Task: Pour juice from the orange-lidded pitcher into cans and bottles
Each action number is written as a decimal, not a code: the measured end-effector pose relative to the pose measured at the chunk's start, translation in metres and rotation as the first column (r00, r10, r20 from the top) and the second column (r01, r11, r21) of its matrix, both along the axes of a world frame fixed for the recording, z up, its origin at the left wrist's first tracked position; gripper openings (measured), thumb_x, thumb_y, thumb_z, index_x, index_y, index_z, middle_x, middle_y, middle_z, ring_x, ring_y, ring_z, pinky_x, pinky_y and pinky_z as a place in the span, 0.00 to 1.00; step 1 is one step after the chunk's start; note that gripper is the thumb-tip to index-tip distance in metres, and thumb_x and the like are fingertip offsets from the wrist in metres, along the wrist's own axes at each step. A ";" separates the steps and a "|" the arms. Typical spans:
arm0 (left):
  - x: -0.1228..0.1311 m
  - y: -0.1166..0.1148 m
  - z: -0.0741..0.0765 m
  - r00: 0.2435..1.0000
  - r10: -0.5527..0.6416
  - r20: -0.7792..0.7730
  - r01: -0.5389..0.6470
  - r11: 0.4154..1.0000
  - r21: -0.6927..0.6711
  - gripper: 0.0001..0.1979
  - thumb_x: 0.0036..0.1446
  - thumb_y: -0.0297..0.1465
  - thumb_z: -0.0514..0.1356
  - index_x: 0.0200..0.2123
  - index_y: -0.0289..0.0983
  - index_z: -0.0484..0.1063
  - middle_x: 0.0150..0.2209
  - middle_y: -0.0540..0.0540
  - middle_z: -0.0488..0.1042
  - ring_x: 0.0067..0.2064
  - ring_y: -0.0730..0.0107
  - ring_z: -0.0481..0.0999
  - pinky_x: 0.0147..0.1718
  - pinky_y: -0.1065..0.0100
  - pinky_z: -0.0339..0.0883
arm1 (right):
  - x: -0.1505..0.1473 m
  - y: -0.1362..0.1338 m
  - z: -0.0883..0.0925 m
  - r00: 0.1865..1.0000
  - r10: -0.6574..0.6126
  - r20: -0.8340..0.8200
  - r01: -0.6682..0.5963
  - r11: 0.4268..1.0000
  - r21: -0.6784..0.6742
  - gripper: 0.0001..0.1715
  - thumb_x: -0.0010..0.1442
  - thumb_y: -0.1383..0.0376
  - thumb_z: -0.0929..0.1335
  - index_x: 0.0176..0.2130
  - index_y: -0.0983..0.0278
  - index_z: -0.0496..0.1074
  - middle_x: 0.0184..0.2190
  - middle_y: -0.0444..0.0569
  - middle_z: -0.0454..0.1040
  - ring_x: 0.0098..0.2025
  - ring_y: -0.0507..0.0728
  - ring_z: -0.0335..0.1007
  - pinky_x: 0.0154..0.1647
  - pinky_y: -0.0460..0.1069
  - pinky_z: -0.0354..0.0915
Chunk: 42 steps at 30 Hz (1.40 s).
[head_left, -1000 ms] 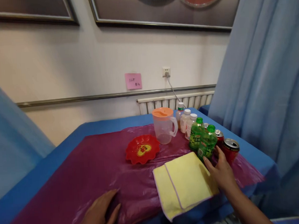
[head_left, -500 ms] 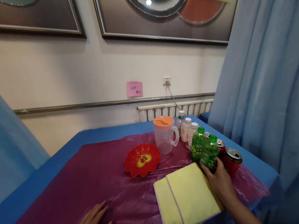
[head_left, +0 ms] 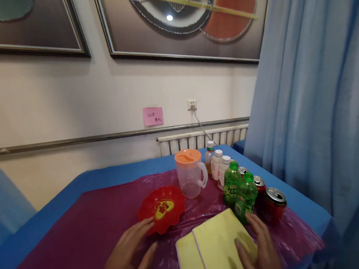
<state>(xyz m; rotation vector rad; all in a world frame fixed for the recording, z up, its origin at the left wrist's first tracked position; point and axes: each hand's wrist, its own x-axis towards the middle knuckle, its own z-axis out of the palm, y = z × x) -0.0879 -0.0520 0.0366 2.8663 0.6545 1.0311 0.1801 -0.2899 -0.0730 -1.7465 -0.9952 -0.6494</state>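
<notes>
My left hand (head_left: 130, 253) is open, its fingers apart, close to the near edge of a red scalloped plate (head_left: 147, 207); whether they touch, I cannot tell. Over the right part of a folded yellow cloth (head_left: 214, 240) is my right hand (head_left: 259, 247), also open, thumb and fingers spread. Just beyond its fingertips stand two green bottles (head_left: 247, 195), upright and uncapped. A clear plastic pitcher (head_left: 188, 180) with an orange lid stands behind the plate, handle to the right.
White-capped bottles (head_left: 217, 164) stand in a row right of the pitcher. Several red cans (head_left: 275, 207) line the table's right side. Purple plastic sheeting (head_left: 91, 229) covers much of the blue tablecloth (head_left: 109, 175). A blue curtain (head_left: 311, 102) hangs at the right.
My right hand has let go of the nearer green bottle and drawn back over the yellow cloth. My left hand has moved forward and right, towards the red plate. The view has shifted slightly.
</notes>
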 end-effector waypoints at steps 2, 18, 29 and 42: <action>0.037 0.006 0.035 0.995 -0.095 -0.006 0.095 0.995 0.013 0.19 0.64 0.41 0.58 0.57 0.46 0.69 0.55 0.45 0.79 0.55 0.58 0.79 0.53 0.58 0.76 | -0.011 0.018 0.023 0.990 0.119 -0.077 -0.118 0.993 0.018 0.31 0.67 0.61 0.66 0.66 0.61 0.58 0.61 0.58 0.66 0.62 0.65 0.64 0.59 0.59 0.65; 0.259 0.120 0.156 0.685 -0.376 -0.624 0.420 0.904 -0.083 0.09 0.54 0.27 0.63 0.39 0.39 0.79 0.37 0.48 0.82 0.33 0.69 0.77 0.34 0.73 0.67 | 0.046 0.198 0.101 0.638 0.443 -0.630 -0.241 0.892 0.383 0.30 0.60 0.39 0.65 0.25 0.61 0.68 0.19 0.41 0.68 0.24 0.54 0.63 0.27 0.48 0.60; 0.264 0.125 0.147 0.583 -0.482 -0.654 0.547 0.828 -0.121 0.06 0.62 0.29 0.58 0.40 0.37 0.75 0.46 0.43 0.77 0.43 0.66 0.75 0.42 0.70 0.67 | 0.035 0.212 0.095 0.668 0.495 -0.555 -0.230 0.847 0.479 0.35 0.64 0.37 0.59 0.22 0.60 0.62 0.17 0.39 0.59 0.22 0.51 0.53 0.24 0.46 0.50; 0.262 0.120 0.148 0.588 -0.508 -0.629 0.584 0.805 -0.104 0.08 0.66 0.34 0.55 0.35 0.39 0.70 0.35 0.48 0.73 0.39 0.65 0.69 0.41 0.68 0.63 | 0.037 0.211 0.089 0.754 0.390 -0.528 -0.183 0.897 0.402 0.31 0.68 0.43 0.58 0.24 0.60 0.64 0.18 0.40 0.63 0.22 0.52 0.54 0.25 0.48 0.50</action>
